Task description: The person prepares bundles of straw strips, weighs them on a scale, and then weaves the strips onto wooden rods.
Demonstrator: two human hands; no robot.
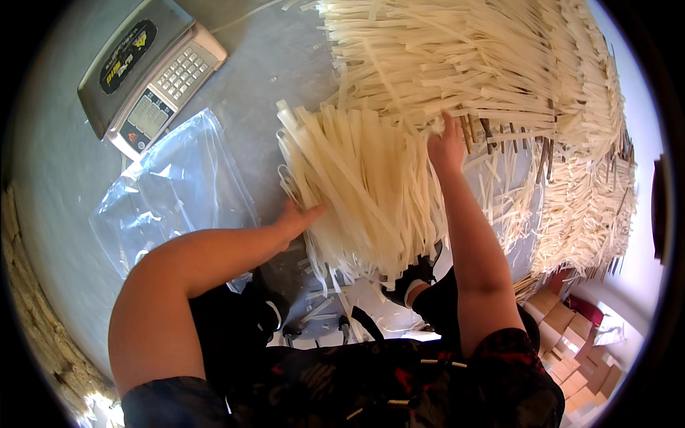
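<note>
A loose bundle of long, flat, pale cream strips (367, 185) lies in front of me on the grey surface. My left hand (300, 217) grips its left edge, thumb over the strips and the other fingers partly hidden. At the bundle's upper right, my right hand (446, 143) is closed on strips where they meet the big pile (464, 50); its fingertips are partly hidden among them. A clear plastic bag (171, 185) lies flat to the left of the bundle.
A digital scale (153, 78) sits at the upper left. More layered strips (585, 207) with thin dark sticks cover the right side. Cardboard boxes (574, 335) stand at the lower right by a white wall. My legs and some scattered strips are below the bundle.
</note>
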